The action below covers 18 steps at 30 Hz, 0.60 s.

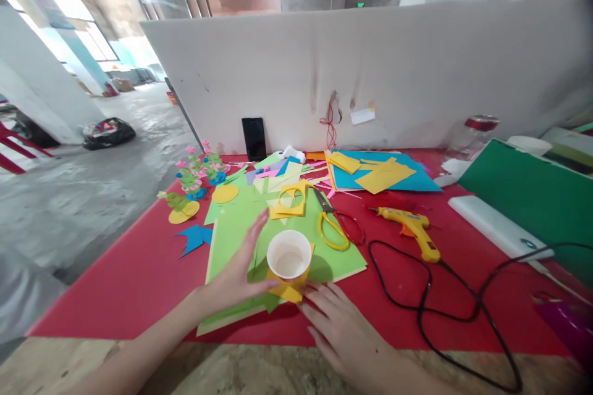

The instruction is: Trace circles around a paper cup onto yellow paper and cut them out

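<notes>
Red cloth covers the table [139, 271] and runs back to a white partition wall [370, 74], and it's a busy spread. Biggest on it is the green board [532, 197] at the right edge, then the blue sheet [417, 180] with yellow offcuts along the back. Front and centre lies the light green sheet [236, 228], and that's where the action is: a paper cup [290, 257], mouth up and apparently empty, sits on a yellow paper piece [287, 292] on that sheet. The left hand [241, 268] lies flat beside the cup, fingers spread, thumb reaching toward its base. The right hand [345, 333] rests open near the front edge, fingertips touching the yellow piece. Judging by this, cutting is well along: finished paper flowers [199, 176] stand at the back left, while the scissors [334, 222] and the glue gun [412, 229] lie idle, so the cup looks undecorated.
</notes>
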Available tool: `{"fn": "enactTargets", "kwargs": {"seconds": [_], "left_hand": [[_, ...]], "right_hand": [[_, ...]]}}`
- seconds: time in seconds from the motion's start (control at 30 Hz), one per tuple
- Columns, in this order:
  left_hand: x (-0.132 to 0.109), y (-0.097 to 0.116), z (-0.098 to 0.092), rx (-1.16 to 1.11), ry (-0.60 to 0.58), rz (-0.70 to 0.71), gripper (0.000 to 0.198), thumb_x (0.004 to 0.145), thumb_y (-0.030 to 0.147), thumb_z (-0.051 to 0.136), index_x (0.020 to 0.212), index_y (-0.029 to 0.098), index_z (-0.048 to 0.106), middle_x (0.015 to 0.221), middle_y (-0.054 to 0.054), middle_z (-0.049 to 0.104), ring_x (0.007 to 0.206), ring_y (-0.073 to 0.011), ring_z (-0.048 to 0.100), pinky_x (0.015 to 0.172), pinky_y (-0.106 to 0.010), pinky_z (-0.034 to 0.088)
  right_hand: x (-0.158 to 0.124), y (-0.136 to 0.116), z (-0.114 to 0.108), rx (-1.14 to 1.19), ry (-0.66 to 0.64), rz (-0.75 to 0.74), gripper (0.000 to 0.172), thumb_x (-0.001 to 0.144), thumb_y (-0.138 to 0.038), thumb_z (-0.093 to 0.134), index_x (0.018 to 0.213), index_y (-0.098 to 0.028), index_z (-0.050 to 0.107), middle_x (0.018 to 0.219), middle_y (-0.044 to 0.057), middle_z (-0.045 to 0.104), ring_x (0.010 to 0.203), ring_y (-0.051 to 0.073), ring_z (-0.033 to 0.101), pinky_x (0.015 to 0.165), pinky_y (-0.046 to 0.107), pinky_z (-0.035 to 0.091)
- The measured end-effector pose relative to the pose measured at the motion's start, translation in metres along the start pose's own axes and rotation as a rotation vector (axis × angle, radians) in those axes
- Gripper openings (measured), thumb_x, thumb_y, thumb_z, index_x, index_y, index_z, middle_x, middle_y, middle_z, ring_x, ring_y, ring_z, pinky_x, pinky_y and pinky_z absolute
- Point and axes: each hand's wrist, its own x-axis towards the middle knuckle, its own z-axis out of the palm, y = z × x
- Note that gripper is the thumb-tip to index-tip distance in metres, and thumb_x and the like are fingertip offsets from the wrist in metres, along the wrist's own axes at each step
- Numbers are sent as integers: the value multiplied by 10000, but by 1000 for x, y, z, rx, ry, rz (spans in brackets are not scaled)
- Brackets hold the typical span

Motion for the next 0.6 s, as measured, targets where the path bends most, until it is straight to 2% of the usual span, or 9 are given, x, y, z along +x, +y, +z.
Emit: {"fn": "enactTargets", "kwargs": {"seconds": [0.07, 0.17, 0.23, 0.3, 0.37, 0.47, 0.6], "left_hand": [[-5, 2, -4, 61, 109, -44, 614, 906, 363, 423, 1402, 232, 85, 1470, -109, 104, 1360, -261, 101, 1112, -485, 175], [-17, 5, -6, 204, 201, -125, 386, 928, 245, 351, 1307, 235, 280, 1338, -104, 325, 1265, -215, 309, 1052, -415, 321], [-27, 7, -4, 318, 118, -80, 302, 909, 201, 374, 1209, 232, 382, 1202, -76, 451, 1156, -189, 422, 1053, -405, 315], [-36, 9, -1, 432, -29, -13, 281, 889, 166, 387, 1156, 232, 441, 1118, -39, 525, 1089, -167, 475, 1100, -430, 218], [-43, 12, 3, 525, -155, 12, 305, 882, 164, 394, 1168, 238, 468, 1122, -13, 555, 1094, -160, 482, 1127, -450, 120], [-46, 15, 8, 593, -285, 11, 335, 910, 213, 373, 1232, 255, 453, 1237, -6, 519, 1190, -173, 423, 1132, -473, 62], [-37, 11, 8, 585, -378, 2, 380, 942, 285, 325, 1315, 227, 372, 1352, -52, 427, 1288, -210, 322, 1116, -529, 86]], "right_hand": [[0, -1, 2, -20, -1, -5, 343, 891, -244, 425, 1219, -178, 498, 1219, 74, 564, 1141, 231, 464, 1001, 413, 379], [0, -3, 4, -39, -26, -19, 356, 894, -313, 419, 1210, -174, 507, 1197, 90, 570, 1120, 270, 466, 982, 465, 377], [1, -5, 6, -44, -41, -18, 364, 898, -347, 406, 1208, -184, 507, 1200, 89, 565, 1113, 278, 464, 976, 483, 375], [2, -7, 8, -46, -43, -6, 375, 905, -367, 385, 1215, -189, 499, 1183, 92, 570, 1094, 278, 471, 969, 496, 376], [3, -11, 10, -47, -45, 14, 392, 910, -384, 364, 1230, -193, 485, 1171, 100, 574, 1075, 282, 483, 955, 509, 383], [6, -18, 12, -49, -62, 40, 431, 913, -396, 338, 1259, -170, 462, 1198, 143, 554, 1060, 308, 496, 921, 528, 402], [11, -29, 13, -38, -104, 12, 501, 914, -419, 308, 1305, -122, 407, 1283, 200, 487, 1139, 347, 455, 936, 523, 393]]}}
